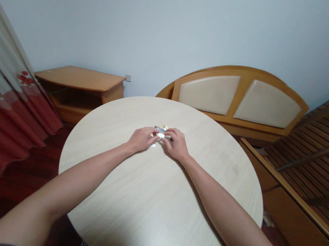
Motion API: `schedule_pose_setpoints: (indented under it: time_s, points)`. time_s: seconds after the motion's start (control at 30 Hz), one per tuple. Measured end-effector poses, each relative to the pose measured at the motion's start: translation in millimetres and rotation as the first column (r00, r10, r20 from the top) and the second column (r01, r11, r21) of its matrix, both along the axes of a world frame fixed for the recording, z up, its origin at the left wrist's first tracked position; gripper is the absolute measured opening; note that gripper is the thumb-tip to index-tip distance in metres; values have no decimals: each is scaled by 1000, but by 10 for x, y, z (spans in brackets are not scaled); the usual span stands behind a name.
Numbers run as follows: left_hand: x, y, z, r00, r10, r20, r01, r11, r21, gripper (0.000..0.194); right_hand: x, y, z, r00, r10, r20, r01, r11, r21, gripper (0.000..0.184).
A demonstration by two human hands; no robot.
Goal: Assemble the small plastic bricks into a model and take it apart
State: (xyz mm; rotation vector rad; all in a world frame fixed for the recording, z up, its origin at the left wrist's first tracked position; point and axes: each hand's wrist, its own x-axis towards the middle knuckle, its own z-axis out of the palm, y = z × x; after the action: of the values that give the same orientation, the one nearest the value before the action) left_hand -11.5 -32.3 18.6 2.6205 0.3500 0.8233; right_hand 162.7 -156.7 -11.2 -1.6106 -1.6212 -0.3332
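Both my hands rest together near the middle of a round pale wooden table (145, 203). My left hand (141, 139) and my right hand (176, 142) have their fingers curled and pinched onto a small stack of cards or printed papers (161, 129) lying on the tabletop. A white slip (161, 136) shows between my fingertips. The hands cover most of the stack, so I cannot tell exactly what it is.
A low wooden corner cabinet (79, 84) stands by the wall at the back left. A padded wooden headboard (237, 97) leans against the wall behind the table. A slatted bed frame (317, 164) lies to the right. A red and white curtain (0, 113) hangs at the left.
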Motion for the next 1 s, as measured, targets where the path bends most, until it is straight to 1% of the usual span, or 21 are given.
schedule_pose_setpoints:
  time_s: [0.43,0.57,0.8,1.0]
  points:
    - [1,28,-25,1000,1,-28,-1,1000,-6,22,-24,-8,23,999,38,-3,-37,998,59,18]
    - [6,29,-35,1000,-4,-18,3,1000,-12,23,-33,-16,37,999,25,-19,-25,999,46,20]
    - [6,25,-33,998,-51,48,52,998,-30,23,-43,-20,48,999,39,-32,-38,998,49,23]
    - [8,5,-20,999,-41,6,41,999,-13,24,-64,-13,65,998,52,-32,-52,999,-1,27]
